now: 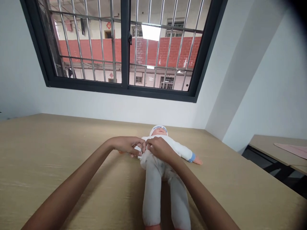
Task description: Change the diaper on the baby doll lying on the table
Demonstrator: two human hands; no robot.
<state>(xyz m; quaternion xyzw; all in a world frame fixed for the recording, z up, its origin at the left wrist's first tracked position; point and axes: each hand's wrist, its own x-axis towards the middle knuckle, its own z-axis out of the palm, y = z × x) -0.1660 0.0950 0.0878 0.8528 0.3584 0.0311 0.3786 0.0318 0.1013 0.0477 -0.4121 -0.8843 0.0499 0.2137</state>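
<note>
A baby doll (153,188) in a white top, white trousers and a white cap (158,128) with blue lettering lies on its back on the wooden table (96,188), head toward the window wall. At the doll's waist, on the left side, my left hand (130,145) pinches a bit of white cloth (138,149) between bent fingers. Close beside it, almost touching, my right hand (159,147) rests over the belly with its fingers curled at the waist fabric; its fingertips are partly hidden. The doll's blue-cuffed arm (184,151) stretches out to the right.
Behind the table stands a white wall (120,107) with a dark-framed, barred window (126,91). At the right, beyond the table's edge, is a second table (263,143) with a pink flat item (292,149) on it.
</note>
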